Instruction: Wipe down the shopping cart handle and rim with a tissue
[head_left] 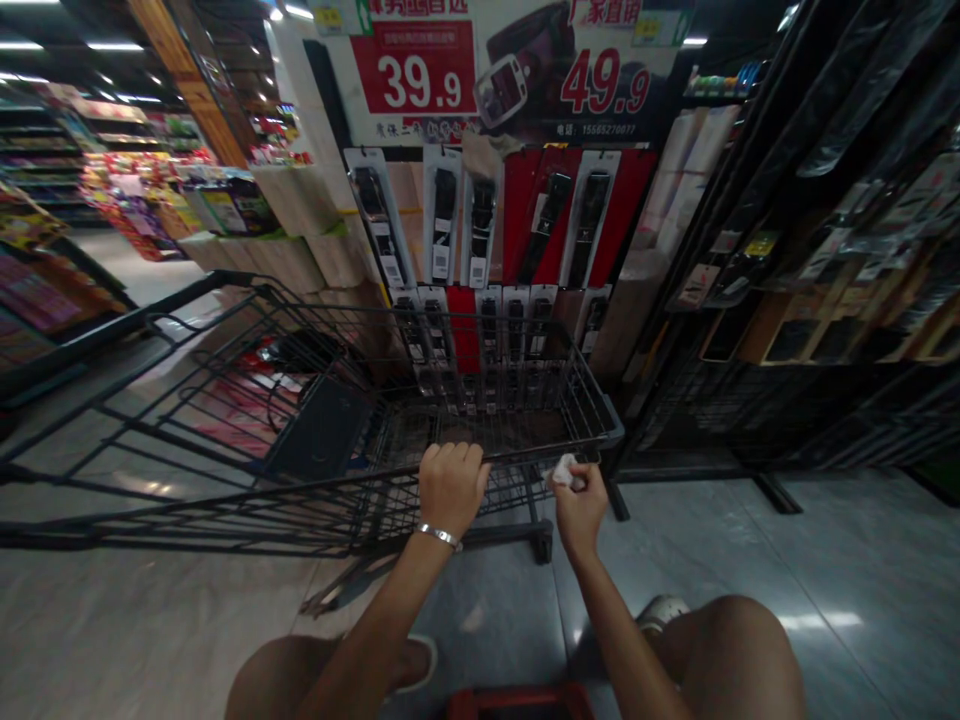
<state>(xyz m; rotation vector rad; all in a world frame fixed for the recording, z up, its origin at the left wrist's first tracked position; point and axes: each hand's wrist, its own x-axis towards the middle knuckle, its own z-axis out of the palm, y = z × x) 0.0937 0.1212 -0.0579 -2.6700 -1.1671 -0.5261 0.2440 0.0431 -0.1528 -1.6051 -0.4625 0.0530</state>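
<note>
My left hand [453, 484] is wrapped over the near top rail of a black wire shopping cart [292, 492], and a silver band circles that wrist. To its right, near the cart's corner, my right hand [582, 505] pinches a crumpled white tissue [565, 470]. The tissue is close to the rail; whether it touches the metal I cannot tell. Inside the cart lie a dark flat panel [319, 430] and a black item with some red beside it, too dim to name.
Behind the cart stands a rack of packaged belts [442, 215] under a price sign [517, 75]. Black hanging goods [750, 245] line the right side. Stacked paper rolls [296, 200] are at the left. Below me, a red-edged object [517, 700] sits between my legs on the tiled floor [712, 540].
</note>
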